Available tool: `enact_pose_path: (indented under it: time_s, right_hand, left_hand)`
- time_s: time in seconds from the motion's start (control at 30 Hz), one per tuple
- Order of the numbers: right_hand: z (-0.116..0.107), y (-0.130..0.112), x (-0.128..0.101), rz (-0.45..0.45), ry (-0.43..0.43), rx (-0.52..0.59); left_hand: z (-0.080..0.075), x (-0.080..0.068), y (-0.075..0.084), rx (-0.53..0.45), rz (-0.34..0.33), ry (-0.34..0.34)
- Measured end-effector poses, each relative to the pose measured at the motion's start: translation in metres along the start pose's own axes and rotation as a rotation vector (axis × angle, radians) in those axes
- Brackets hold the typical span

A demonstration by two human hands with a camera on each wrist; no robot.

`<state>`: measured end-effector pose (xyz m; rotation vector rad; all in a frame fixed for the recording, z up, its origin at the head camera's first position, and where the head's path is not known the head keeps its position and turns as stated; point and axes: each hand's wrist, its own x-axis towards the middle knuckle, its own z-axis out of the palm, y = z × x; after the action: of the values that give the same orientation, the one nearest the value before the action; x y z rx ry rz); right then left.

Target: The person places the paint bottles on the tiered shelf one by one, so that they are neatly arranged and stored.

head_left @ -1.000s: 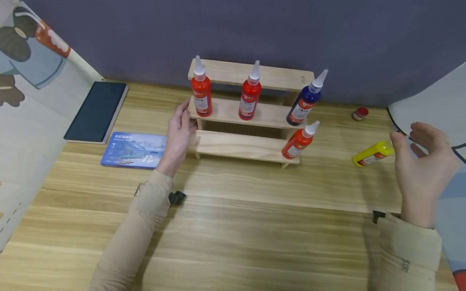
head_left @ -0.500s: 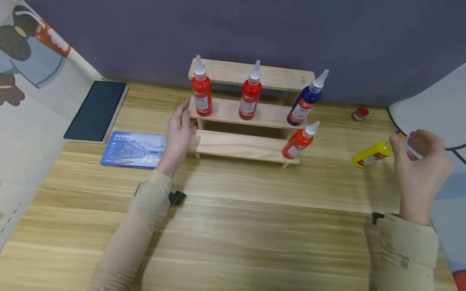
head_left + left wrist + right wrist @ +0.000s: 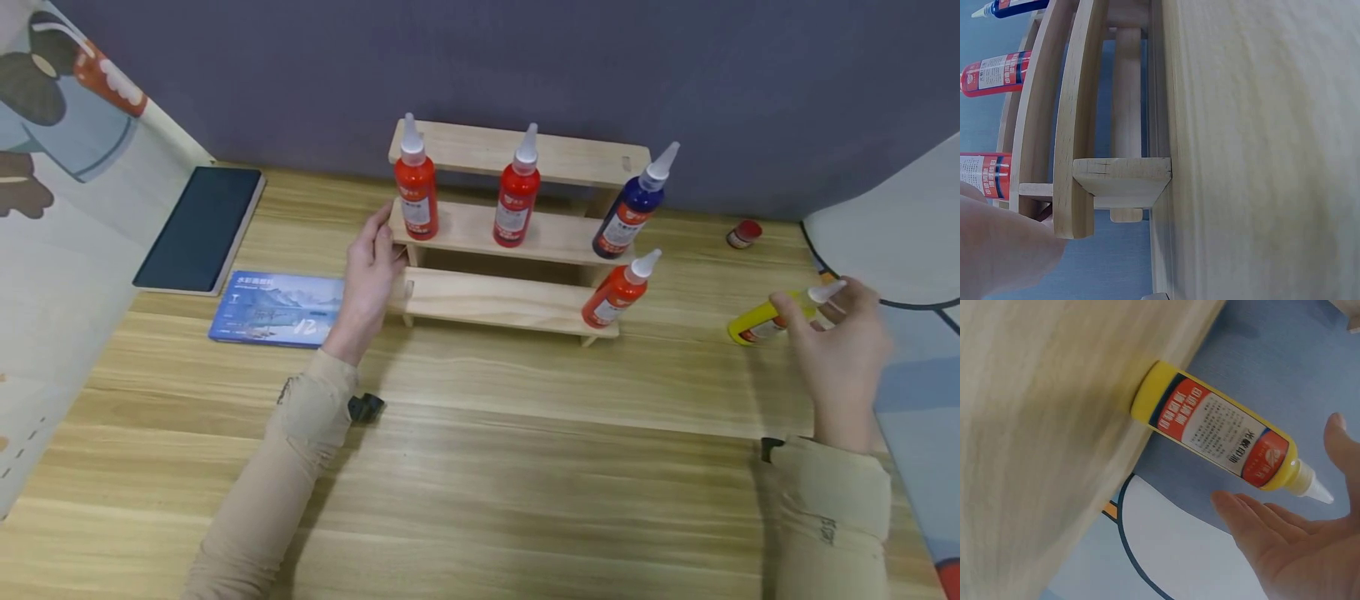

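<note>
A three-step wooden rack [image 3: 495, 300] stands at the back of the table. Two red bottles [image 3: 415, 187] and a tilted blue bottle [image 3: 628, 212] sit on its middle step, and an orange-red bottle [image 3: 615, 296] leans on the lowest step. My left hand [image 3: 371, 275] rests with straight fingers against the rack's left end, where a fingertip [image 3: 1004, 250] touches the wood. A yellow bottle [image 3: 753, 325] lies on its side at the right. My right hand [image 3: 832, 350] hovers over its nozzle end with spread fingers [image 3: 1254, 519], apart from the yellow bottle [image 3: 1222, 434].
A dark notebook [image 3: 198, 229] and a blue flat box [image 3: 276, 308] lie left of the rack. A small red-capped jar [image 3: 742, 233] lies at the back right. Patterned panels flank both sides, and a purple wall closes the back.
My right hand has moved left and lower, coming over the yellow bottle's nozzle end. The left hand and the rack have stayed still.
</note>
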<state>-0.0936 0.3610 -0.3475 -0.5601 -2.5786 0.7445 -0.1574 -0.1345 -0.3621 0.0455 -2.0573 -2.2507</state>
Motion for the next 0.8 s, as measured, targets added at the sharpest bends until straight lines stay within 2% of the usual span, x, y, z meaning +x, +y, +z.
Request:
enact_pose_path:
  time_s: [0.8]
  right_hand:
    - [0.008, 0.013, 0.005, -0.074, -0.031, -0.045]
  left_hand:
    - [0.001, 0.000, 0.000, -0.010, 0.001, -0.008]
